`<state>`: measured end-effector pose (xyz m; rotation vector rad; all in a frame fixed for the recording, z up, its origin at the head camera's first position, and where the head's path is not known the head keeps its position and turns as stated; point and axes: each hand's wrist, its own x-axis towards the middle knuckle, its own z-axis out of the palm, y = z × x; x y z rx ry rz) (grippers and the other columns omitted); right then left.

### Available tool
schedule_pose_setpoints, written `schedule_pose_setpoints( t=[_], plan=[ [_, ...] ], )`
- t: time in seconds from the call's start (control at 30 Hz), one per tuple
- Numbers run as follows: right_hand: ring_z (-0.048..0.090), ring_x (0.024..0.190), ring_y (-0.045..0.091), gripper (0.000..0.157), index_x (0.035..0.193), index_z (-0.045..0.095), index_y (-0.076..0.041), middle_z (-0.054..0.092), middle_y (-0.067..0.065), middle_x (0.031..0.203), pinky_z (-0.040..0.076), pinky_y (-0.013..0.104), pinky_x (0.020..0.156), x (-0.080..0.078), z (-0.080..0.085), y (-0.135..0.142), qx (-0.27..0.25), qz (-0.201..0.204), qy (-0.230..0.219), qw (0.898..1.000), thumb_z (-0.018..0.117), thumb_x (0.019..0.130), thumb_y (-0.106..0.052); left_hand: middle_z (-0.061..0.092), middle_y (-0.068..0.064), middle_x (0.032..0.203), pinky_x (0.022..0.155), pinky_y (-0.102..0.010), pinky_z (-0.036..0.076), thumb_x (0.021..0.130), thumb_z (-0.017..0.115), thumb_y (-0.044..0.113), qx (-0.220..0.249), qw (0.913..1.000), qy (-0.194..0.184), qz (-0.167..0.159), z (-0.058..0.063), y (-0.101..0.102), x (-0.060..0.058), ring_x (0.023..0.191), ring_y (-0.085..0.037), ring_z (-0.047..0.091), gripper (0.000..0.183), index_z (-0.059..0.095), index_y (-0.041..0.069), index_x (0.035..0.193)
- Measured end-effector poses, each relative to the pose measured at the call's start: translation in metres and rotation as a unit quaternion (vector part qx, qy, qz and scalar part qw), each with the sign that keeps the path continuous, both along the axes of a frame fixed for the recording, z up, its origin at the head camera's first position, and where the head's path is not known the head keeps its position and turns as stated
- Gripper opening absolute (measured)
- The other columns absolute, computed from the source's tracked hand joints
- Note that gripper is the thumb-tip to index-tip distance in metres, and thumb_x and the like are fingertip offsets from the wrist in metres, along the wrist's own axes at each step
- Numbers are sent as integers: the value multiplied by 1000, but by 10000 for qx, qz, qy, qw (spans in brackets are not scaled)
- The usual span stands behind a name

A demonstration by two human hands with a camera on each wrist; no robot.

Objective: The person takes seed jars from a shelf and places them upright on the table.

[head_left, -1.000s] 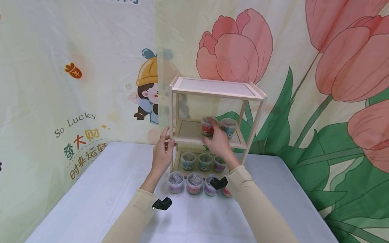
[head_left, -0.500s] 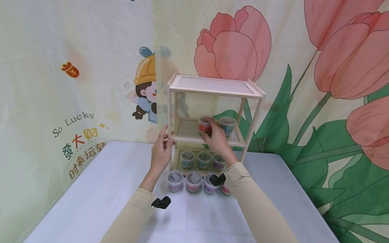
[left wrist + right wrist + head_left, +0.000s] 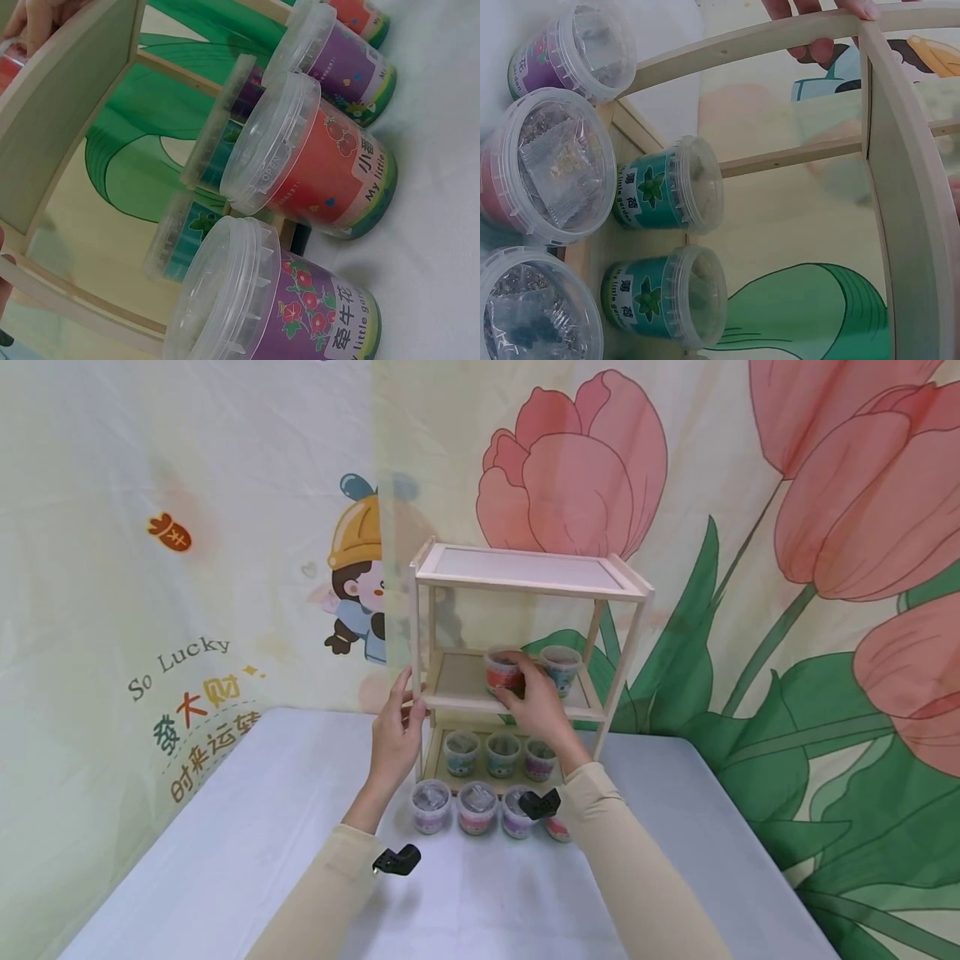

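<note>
Right hand (image 3: 537,700) grips a red cup (image 3: 497,677), fingers curled round its near and right sides, thumb toward the near side. Cup is upright at the middle shelf (image 3: 461,677) of a pale wooden rack; whether its base bears on the board cannot be told. Left hand (image 3: 397,727) grips the rack's front left post (image 3: 416,631) beside the middle shelf joint; right wrist view shows fingers on both sides of the post.

Just right of the red cup, same shelf: an upright teal-labelled cup (image 3: 560,668), partly behind the right hand. Lower shelf, left to right: two teal mint cups (image 3: 646,191) and one purple cup (image 3: 540,760), all upright.

Near side of the rack, on the white table (image 3: 465,902): front row (image 3: 477,810) of four lidded cups. Labels, left to right: purple, red, purple, red. The rightmost is partly hidden by the right arm. Clear packets (image 3: 561,161) show through the lids.

Beige sleeves (image 3: 637,868) on both arms; a black device (image 3: 397,860) at each wrist. Far side: printed cloth (image 3: 247,527) with pink tulips (image 3: 573,472), green leaves and a yellow-hatted cartoon figure (image 3: 360,581).
</note>
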<state>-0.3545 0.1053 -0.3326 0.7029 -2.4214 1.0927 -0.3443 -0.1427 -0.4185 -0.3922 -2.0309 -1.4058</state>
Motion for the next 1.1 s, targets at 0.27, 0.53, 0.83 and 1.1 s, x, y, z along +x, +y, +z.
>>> schedule_pose_setpoints(
  t=[0.27,0.53,0.83,1.1],
  plan=[
    [65,121,32,53,155,49,-20,61,16,140,56,49,98,1,1,4,-263,172,-450,9985,68,106,-15,68,-14,136,92,-54,60,112,56,28,39,10000,32,16,1,1,0,102,-34,76,57,36,34,166],
    [66,119,30,53,154,50,-19,60,14,140,57,47,96,3,-1,7,-420,516,-444,9968,68,105,-15,69,-14,135,90,-53,60,112,57,25,41,10000,2,12,3,2,2,102,-34,76,58,36,34,166],
    [67,114,28,53,151,54,-19,62,13,139,58,45,91,6,-3,6,-136,406,-52,9991,73,102,-15,68,-17,133,90,-54,60,112,56,24,59,10000,-47,7,2,1,2,103,-36,76,58,36,33,166],
    [68,114,29,51,150,54,-17,63,15,137,60,45,92,11,-3,5,-72,361,2,9993,73,102,-13,67,-18,133,90,-54,60,112,55,23,52,9999,-100,1,2,2,3,104,-36,76,59,35,33,167]
  ],
)
